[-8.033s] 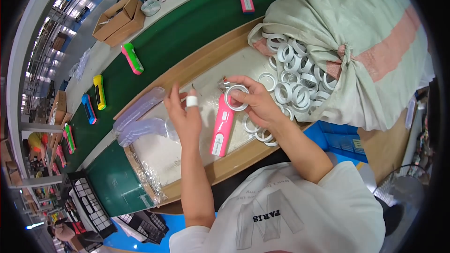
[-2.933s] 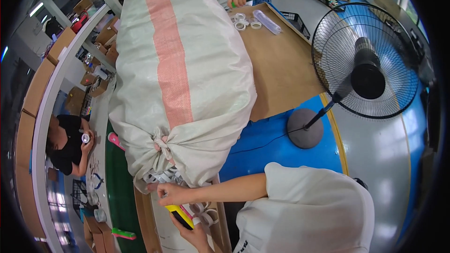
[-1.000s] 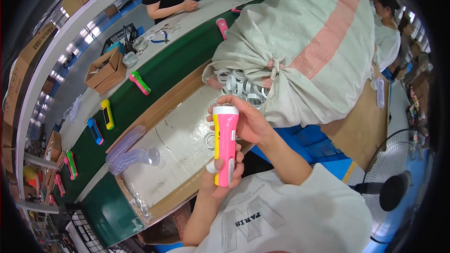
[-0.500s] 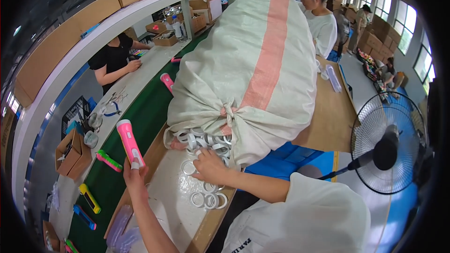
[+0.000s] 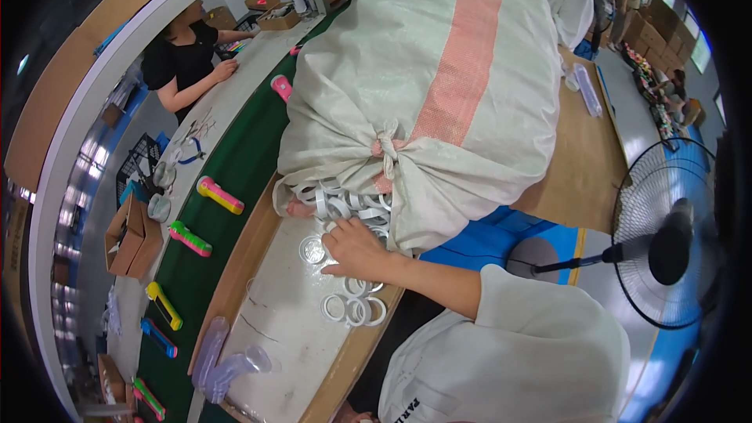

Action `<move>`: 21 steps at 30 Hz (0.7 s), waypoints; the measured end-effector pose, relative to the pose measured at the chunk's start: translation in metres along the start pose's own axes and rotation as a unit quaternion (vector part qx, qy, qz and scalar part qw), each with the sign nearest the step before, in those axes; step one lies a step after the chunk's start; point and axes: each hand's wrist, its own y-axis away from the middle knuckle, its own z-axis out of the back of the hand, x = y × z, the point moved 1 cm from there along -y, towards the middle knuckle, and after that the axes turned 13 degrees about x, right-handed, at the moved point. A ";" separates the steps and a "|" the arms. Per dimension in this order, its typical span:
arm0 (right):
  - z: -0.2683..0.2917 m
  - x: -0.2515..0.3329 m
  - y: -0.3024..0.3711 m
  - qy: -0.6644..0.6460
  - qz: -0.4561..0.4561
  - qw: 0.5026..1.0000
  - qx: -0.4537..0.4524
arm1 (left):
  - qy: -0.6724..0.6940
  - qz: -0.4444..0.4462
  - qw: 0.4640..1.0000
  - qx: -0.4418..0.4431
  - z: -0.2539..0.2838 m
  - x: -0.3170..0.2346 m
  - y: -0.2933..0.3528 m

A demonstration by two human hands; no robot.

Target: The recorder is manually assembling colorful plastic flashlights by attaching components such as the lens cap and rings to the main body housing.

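My right hand (image 5: pixel 356 249) reaches into a pile of white rings (image 5: pixel 338 207) at the tied mouth of a big pale woven sack (image 5: pixel 407 86). Its fingers touch the rings, with the thumb stretched out apart from them; no ring is plainly gripped. A loose ring (image 5: pixel 312 249) lies just left of this hand, and several more rings (image 5: pixel 359 312) are grouped below it. Only a bit of my left hand (image 5: pixel 352 413) shows at the lower edge, its fingers mostly hidden, so I cannot tell what it holds.
Several colourful flashlights (image 5: pixel 190 239) lie along a green conveyor belt (image 5: pixel 243 157) on the left. Clear purplish plastic pieces (image 5: pixel 227 368) rest in the cardboard-edged tray (image 5: pixel 274 305). A standing fan (image 5: pixel 666 243) is at the right. A person in black (image 5: pixel 184 63) sits across the belt.
My left hand has moved from beside the belt, where it held a pink flashlight, down to the lower edge; that flashlight is no longer seen in it. My right hand stays at the rings.
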 end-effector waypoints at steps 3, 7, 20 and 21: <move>-0.002 0.003 0.002 0.021 0.004 0.999 0.031 | -0.045 -0.001 0.999 -0.026 -0.018 0.007 0.010; -0.013 0.007 0.004 0.032 0.017 0.999 0.004 | -0.128 -0.021 0.991 -0.042 -0.030 0.005 0.007; -0.025 0.015 0.007 -0.021 0.056 0.997 0.041 | -0.484 -0.091 0.870 -0.022 -0.011 -0.102 -0.039; -0.022 0.016 0.011 -0.021 0.068 0.997 0.028 | -0.507 -0.091 0.857 -0.021 -0.011 -0.111 -0.039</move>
